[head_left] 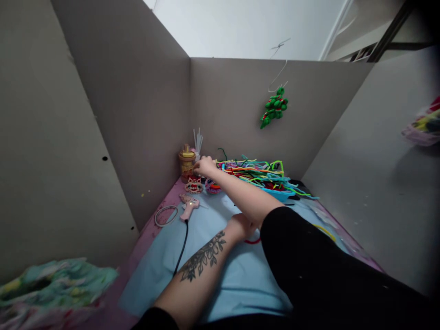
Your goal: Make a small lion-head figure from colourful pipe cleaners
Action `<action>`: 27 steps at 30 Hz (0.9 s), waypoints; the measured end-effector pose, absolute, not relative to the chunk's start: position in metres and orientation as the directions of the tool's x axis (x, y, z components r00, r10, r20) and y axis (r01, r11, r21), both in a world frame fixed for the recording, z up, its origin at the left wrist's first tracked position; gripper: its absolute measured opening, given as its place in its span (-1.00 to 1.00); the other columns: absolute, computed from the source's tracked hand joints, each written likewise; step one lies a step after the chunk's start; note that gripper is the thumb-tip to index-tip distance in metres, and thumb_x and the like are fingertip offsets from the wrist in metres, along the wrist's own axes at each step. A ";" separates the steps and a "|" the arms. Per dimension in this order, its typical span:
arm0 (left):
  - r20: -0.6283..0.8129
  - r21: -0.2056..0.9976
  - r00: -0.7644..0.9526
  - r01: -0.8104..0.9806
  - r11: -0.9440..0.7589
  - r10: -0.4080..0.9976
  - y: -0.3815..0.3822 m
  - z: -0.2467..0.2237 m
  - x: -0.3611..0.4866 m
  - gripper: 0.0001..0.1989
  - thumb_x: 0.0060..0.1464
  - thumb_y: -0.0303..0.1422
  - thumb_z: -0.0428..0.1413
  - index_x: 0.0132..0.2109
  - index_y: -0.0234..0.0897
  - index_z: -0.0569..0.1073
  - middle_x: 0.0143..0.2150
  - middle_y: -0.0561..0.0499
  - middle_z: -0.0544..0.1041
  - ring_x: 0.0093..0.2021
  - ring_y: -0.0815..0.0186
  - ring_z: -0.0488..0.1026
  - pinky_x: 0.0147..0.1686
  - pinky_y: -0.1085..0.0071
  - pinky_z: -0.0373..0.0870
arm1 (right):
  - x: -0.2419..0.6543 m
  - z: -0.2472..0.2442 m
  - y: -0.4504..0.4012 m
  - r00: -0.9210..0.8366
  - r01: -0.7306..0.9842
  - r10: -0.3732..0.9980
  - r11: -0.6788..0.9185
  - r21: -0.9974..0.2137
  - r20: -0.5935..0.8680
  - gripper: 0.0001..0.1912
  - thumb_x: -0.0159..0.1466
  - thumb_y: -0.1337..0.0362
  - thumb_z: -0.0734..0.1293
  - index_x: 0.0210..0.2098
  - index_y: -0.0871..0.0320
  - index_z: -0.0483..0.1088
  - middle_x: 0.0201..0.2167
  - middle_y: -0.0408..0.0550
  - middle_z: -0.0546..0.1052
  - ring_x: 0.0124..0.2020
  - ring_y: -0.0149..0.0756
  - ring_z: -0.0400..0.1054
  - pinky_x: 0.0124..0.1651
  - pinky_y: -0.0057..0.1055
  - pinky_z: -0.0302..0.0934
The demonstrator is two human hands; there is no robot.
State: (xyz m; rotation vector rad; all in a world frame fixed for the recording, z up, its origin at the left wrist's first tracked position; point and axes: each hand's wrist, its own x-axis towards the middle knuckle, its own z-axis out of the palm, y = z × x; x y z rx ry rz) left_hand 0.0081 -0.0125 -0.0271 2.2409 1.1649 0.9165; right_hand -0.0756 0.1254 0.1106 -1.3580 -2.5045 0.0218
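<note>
My right hand [205,167] reaches across to the back left, its fingers beside a brown cup [187,164] with a yellow top and a holder of white sticks [198,142]. What its fingers hold, if anything, is too small to tell. My left hand [239,227] is low over the blue cloth [202,243], partly behind my right forearm, its fingers hidden. A red strand [253,240] shows just beside it. Right of my right hand, many coloured fuzzy stems [254,172] fill a blue tray [280,195].
A pink glue gun [189,208] with a black cord lies near a pale ring [166,216]. Small woven pieces [194,185] sit by the cup. Grey panels [237,101] enclose the table; a green ornament [275,107] hangs at the back. Patterned fabric [58,286] is at lower left.
</note>
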 end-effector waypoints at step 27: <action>0.444 0.848 -0.343 0.458 -0.265 0.828 0.024 0.049 -0.095 -0.71 0.10 -0.40 0.04 -0.04 -0.34 0.48 -0.07 -0.20 0.57 -0.11 0.21 0.51 -0.12 0.34 0.41 | 0.173 -0.024 0.005 -0.061 0.309 0.940 0.338 -0.889 0.336 -0.76 0.12 0.12 0.27 -0.42 0.15 0.45 -0.52 -0.10 0.48 -0.45 -0.27 0.33 -0.32 -0.36 0.21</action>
